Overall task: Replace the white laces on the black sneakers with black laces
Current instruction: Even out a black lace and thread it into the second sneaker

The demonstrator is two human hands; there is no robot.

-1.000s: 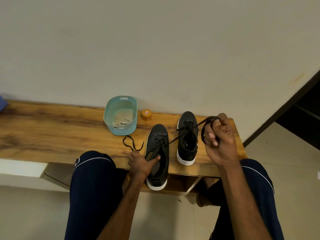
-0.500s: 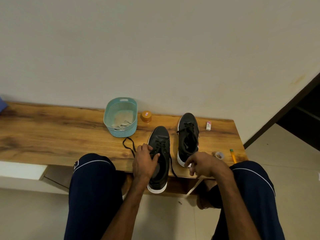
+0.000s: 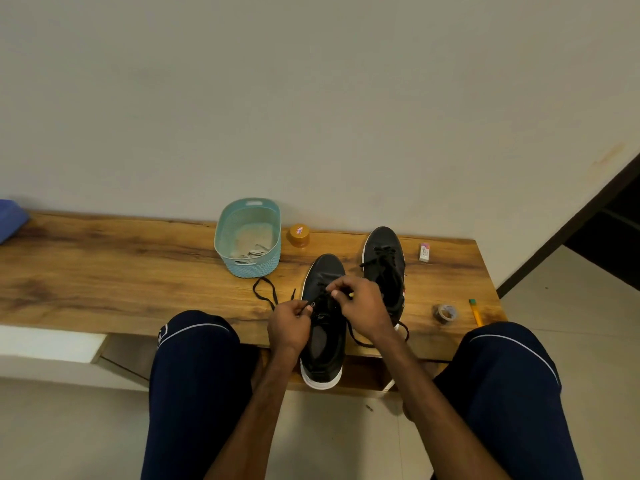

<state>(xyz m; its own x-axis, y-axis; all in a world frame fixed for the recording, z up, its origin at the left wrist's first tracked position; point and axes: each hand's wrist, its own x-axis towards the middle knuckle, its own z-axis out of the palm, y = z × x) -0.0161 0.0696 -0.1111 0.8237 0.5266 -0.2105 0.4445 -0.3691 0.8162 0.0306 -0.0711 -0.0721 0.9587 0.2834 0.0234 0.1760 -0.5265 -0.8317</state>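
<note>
Two black sneakers with white soles stand on the wooden bench [image 3: 104, 271]. The near sneaker [image 3: 323, 355] hangs its heel over the front edge; the far sneaker [image 3: 384, 258] carries a black lace. My left hand [image 3: 289, 323] pinches the black lace [image 3: 265, 292] at the near sneaker's left eyelets. My right hand [image 3: 362, 306] grips the lace over its tongue. One lace end loops on the bench to the left, another trails right [image 3: 360, 339]. White laces [image 3: 254, 253] lie in the teal basket [image 3: 247, 268].
An orange-lidded jar [image 3: 298, 235] stands beside the basket. An eraser [image 3: 424, 251], a tape roll [image 3: 445, 312] and a pencil [image 3: 476, 311] lie at the bench's right end. A blue object [image 3: 10, 220] sits far left. My knees flank the sneaker.
My right hand dropped from holding the lace up high, passed the bench edge, and came onto the near sneaker's eyelets. My left hand shifted from the collar to the lace.
</note>
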